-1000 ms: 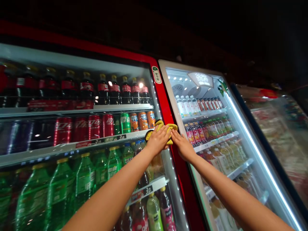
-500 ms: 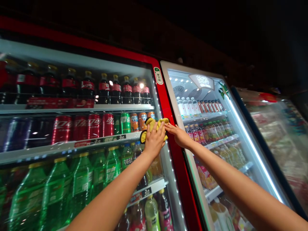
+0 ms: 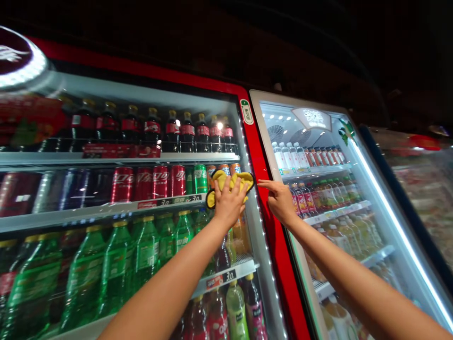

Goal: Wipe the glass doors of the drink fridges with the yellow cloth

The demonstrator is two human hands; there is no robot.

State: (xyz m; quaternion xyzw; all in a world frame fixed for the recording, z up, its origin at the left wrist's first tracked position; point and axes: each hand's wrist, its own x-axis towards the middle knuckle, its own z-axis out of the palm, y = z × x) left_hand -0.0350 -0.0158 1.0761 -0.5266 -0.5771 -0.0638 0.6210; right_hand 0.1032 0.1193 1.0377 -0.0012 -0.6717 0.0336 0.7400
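Note:
My left hand presses a yellow cloth with dark edging against the glass door of a red-framed drinks fridge. Its fingers are spread over the cloth and hold it to the pane, in front of the canned-drink shelf. To the right, my right hand is at the red door frame. Its index finger points left toward the cloth, a small gap away, while the other fingers are curled. Nothing shows in it. Whether that fingertip touches the frame, I cannot tell.
Behind the glass stand cola bottles, red cans and green bottles on shelves. A second lit fridge with a pale frame adjoins on the right. Farther right, another cabinet is blurred. A round lit sign is at upper left.
My view has swung left. The cloth under my left hand is slightly farther left of the red frame and more spread out. My right hand has parted from it and curled most fingers.

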